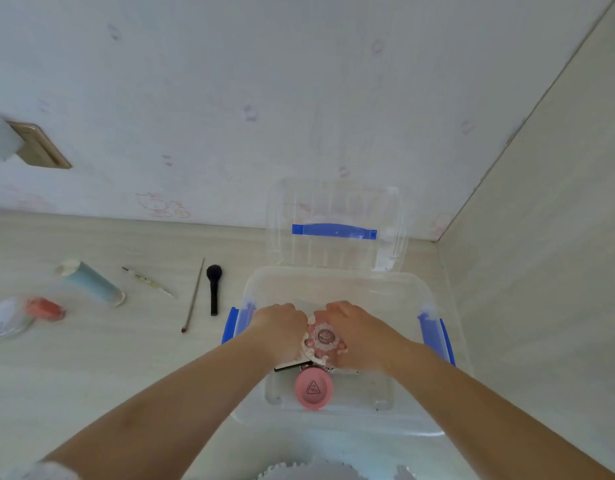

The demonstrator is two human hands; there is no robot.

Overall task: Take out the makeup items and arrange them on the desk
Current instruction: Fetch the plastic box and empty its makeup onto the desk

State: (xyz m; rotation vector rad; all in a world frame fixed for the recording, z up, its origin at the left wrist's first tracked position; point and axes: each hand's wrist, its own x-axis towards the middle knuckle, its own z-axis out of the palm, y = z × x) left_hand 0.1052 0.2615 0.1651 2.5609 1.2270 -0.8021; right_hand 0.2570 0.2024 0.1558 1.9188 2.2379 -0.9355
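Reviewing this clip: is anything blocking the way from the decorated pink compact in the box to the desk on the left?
Only the box wall. Both the left hand and right hand are already on the decorated pink compact inside the clear box. Its lid is open, so lifting over the left wall reaches bare desk before the black brush.

Bare forearms, white frilled garment (309, 471)

This looks like a home, likely a bedroom corner with a dressing desk. The wall (230, 81) wears pale wallpaper printed with faint pink cartoon cats, and a beige wall socket plate (39, 145) sits at its left. A light wood-grain desk (91, 368) runs into the corner, carrying a clear storage box (337, 282) and cosmetics such as a black makeup brush (214, 289) near its back edge.
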